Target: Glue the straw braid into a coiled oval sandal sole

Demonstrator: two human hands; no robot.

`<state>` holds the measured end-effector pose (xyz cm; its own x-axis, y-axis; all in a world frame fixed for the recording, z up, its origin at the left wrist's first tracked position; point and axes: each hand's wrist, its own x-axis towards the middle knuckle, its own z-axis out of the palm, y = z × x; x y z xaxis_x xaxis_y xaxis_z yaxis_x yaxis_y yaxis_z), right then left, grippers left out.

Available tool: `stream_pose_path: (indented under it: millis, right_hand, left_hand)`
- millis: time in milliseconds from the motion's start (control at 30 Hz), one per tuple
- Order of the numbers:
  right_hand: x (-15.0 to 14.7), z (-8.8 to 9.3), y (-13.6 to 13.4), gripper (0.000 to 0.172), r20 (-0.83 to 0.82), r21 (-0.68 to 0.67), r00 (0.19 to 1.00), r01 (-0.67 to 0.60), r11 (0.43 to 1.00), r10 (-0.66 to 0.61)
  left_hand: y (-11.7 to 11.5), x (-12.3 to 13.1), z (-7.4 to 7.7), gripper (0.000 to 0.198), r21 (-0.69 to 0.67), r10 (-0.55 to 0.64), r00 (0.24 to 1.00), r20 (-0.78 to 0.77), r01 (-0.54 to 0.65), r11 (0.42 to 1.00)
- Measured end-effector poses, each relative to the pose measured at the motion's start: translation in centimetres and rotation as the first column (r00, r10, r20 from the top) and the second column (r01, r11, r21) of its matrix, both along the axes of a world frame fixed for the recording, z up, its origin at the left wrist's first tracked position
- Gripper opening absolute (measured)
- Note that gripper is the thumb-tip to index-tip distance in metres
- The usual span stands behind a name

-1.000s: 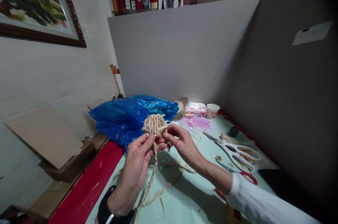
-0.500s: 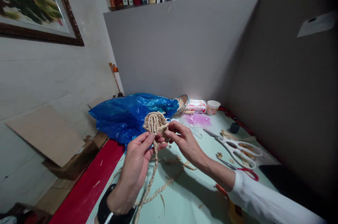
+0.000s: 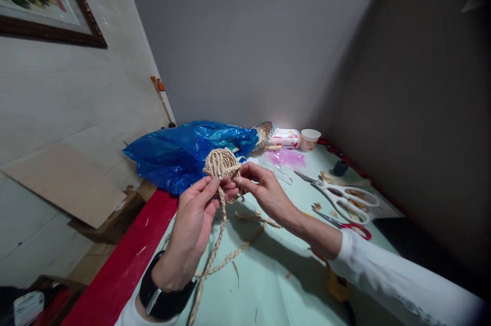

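I hold a small round coil of braided straw (image 3: 221, 164) up above the pale green table (image 3: 276, 285). My left hand (image 3: 194, 223) pinches its lower left edge with thumb and fingers. My right hand (image 3: 263, 190) pinches its right side. A long straw braid (image 3: 215, 249) hangs from the coil past my left wrist, and another length lies on the table under my hands.
A crumpled blue plastic bag (image 3: 184, 154) lies behind the coil, with a woven basket piece (image 3: 264, 133) at its right end. White scissors (image 3: 341, 195) and red-handled scissors (image 3: 347, 224) lie to the right. A paper cup (image 3: 309, 138), a wipes pack (image 3: 286, 137) and grey partition walls stand at the back.
The view has tilted downward, so the shelves have left the top of the picture. Both hands still hold the coil in the same grip.
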<state>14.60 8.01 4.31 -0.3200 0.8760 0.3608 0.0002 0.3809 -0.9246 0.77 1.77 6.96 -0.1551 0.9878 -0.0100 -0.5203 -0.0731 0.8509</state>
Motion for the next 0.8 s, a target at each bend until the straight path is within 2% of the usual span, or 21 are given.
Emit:
stream_pose_path:
  millis: [533, 800]
  right_hand:
    - [0.01, -0.16, 0.01, 0.004, 0.009, 0.014, 1.000, 0.008, 1.000, -0.008]
    - [0.00, -0.16, 0.07, 0.008, 0.089, -0.001, 0.995, 0.037, 0.999, -0.037]
  left_hand:
    - [-0.02, -0.38, -0.16, 0.006, 0.009, -0.019, 1.000, -0.016, 0.019, 1.000]
    - [-0.05, -0.39, -0.12, 0.006, 0.003, -0.014, 1.000, -0.023, 0.014, 1.000]
